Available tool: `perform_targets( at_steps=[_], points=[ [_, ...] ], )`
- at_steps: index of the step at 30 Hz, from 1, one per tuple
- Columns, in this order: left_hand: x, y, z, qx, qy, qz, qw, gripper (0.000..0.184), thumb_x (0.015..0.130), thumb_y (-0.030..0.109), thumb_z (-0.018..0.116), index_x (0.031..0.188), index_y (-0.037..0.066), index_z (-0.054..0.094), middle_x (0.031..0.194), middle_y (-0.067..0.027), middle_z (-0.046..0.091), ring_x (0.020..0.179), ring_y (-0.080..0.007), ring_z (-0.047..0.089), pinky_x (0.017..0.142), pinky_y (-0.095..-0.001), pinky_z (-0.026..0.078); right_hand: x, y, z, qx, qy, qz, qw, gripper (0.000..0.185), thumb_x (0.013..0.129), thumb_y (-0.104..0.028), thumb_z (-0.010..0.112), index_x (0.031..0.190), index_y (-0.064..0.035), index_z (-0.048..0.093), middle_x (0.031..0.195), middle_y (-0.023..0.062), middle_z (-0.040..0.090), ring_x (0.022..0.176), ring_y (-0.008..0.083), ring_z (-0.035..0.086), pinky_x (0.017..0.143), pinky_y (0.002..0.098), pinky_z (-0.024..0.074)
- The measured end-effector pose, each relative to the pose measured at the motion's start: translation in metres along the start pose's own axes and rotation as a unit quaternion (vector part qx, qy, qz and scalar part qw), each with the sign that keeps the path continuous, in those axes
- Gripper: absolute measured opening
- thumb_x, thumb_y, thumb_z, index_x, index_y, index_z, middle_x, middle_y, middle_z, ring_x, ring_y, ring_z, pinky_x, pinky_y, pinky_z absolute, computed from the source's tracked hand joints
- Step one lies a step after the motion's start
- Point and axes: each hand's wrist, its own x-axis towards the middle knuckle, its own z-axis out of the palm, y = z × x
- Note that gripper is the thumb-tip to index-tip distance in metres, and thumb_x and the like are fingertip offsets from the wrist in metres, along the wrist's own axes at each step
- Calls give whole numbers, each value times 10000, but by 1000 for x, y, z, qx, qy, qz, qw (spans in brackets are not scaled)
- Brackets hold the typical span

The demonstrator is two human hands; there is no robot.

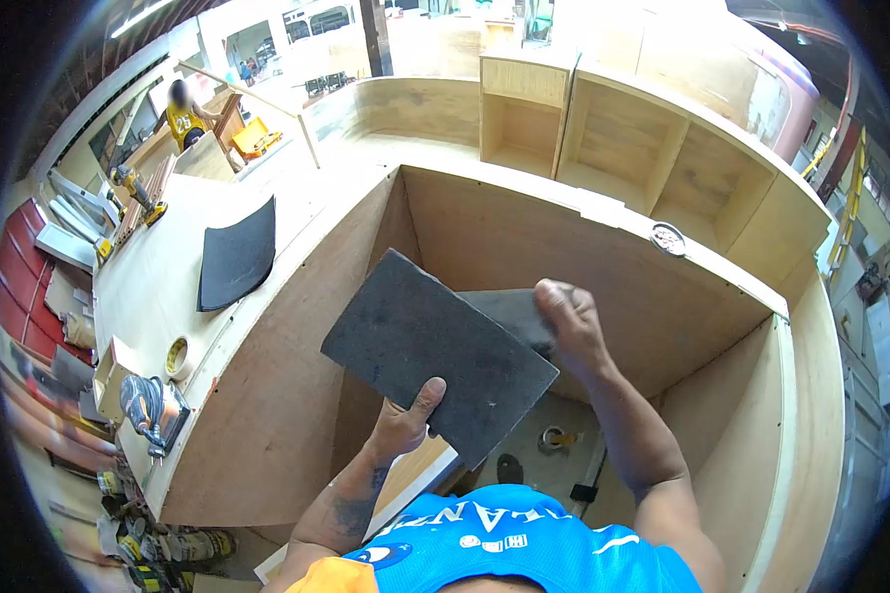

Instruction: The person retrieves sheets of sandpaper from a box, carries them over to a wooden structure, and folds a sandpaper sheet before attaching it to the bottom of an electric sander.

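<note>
My left hand (408, 425) grips the near edge of a stiff dark grey rectangular sheet (435, 351), thumb on top. The sheet looks like sandpaper and is held tilted above the open plywood cabinet (564, 232). Behind it, my right hand (576, 331) is closed on a second dark grey sheet (509, 314), its thumb uppermost. The first sheet covers part of the second, so I cannot tell whether they touch. To the left, a curved black sheet (237, 254) lies on the white worktop (183, 287).
On the worktop are a roll of tape (177, 358), a corded sander (153, 410) and a drill (138, 196). A round tin (667, 238) sits on the cabinet's far rim. Another tape roll (556, 438) lies on the floor inside. A person (186, 124) is at the far left.
</note>
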Motion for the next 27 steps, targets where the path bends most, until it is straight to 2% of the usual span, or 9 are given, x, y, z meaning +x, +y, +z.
perform_targets(
  at_steps=[4, 6, 9, 14, 17, 20, 22, 24, 27],
  points=[
    [-1, -5, 7, 19, -27, 9, 999, 584, 960, 447, 679, 1323, 11, 539, 1213, -132, 641, 1155, -219, 618, 986, -365, 505, 6, 22, -7, -193, -68, -99, 974, 362, 1069, -273, 520, 749, -106, 549, 674, -83, 502, 606, 32, 443, 547, 247, 359],
    [0, -7, 8, -21, -32, 11, 999, 521, 966, 401, 692, 1312, 31, 569, 1248, -104, 648, 1142, -190, 614, 970, -362, 508, 5, -3, 9, -6, 23, -44, 999, 362, 1064, -293, 528, 746, -121, 534, 690, -96, 483, 623, 28, 431, 556, 254, 362],
    [0, -8, 7, -10, -61, 16, 998, 519, 967, 398, 691, 1319, 36, 570, 1243, -107, 650, 1150, -197, 610, 987, -369, 499, 15, 20, 3, -98, 21, -81, 992, 357, 1062, -305, 531, 752, -128, 547, 694, -96, 491, 619, 27, 439, 565, 248, 369],
    [0, -4, 4, -14, -83, -65, 994, 722, 922, 516, 700, 1356, -24, 496, 1317, -205, 573, 1284, -320, 545, 1074, -435, 454, 26, 22, -1, -58, 31, -47, 997, 343, 1063, -293, 520, 766, -127, 560, 707, -94, 499, 644, 29, 453, 582, 254, 377],
    [-2, -10, 6, -23, -51, -23, 998, 559, 942, 411, 721, 1315, 23, 568, 1240, -113, 656, 1129, -225, 632, 973, -399, 516, 38, 32, -10, -203, 5, -165, 965, 340, 1068, -298, 524, 771, -139, 565, 709, -90, 503, 638, 24, 444, 583, 245, 367],
    [-5, -4, 4, -28, -41, -52, 997, 579, 928, 416, 737, 1312, 18, 566, 1221, -113, 663, 1120, -225, 636, 972, -398, 522, 67, 27, -18, -107, 33, -246, 963, 345, 1073, -338, 524, 783, -154, 565, 666, -86, 464, 561, 31, 417, 510, 236, 355],
    [-11, -6, -5, -2, -35, -67, 997, 599, 938, 432, 719, 1326, 9, 547, 1248, -141, 640, 1178, -240, 602, 1017, -400, 490, 88, 11, -30, 62, 221, -142, 963, 335, 1070, -362, 519, 823, -144, 581, 638, -64, 440, 499, 66, 424, 440, 245, 367],
    [-15, -4, -13, 24, -30, -81, 996, 619, 949, 448, 701, 1339, 0, 528, 1274, -169, 617, 1236, -255, 567, 1061, -402, 457, 114, 24, -53, 39, 212, -95, 972, 343, 1070, -380, 510, 849, -131, 591, 631, -50, 454, 476, 85, 432, 416, 245, 368],
    [-23, -2, -14, -61, 88, -33, 994, 500, 987, 307, 674, 1365, 16, 523, 1230, -80, 642, 1144, -201, 612, 1042, -350, 460, 160, 46, -81, -31, 213, 19, 976, 356, 1070, -401, 496, 904, -107, 608, 633, -29, 486, 474, 107, 462, 410, 255, 390]
  ],
)
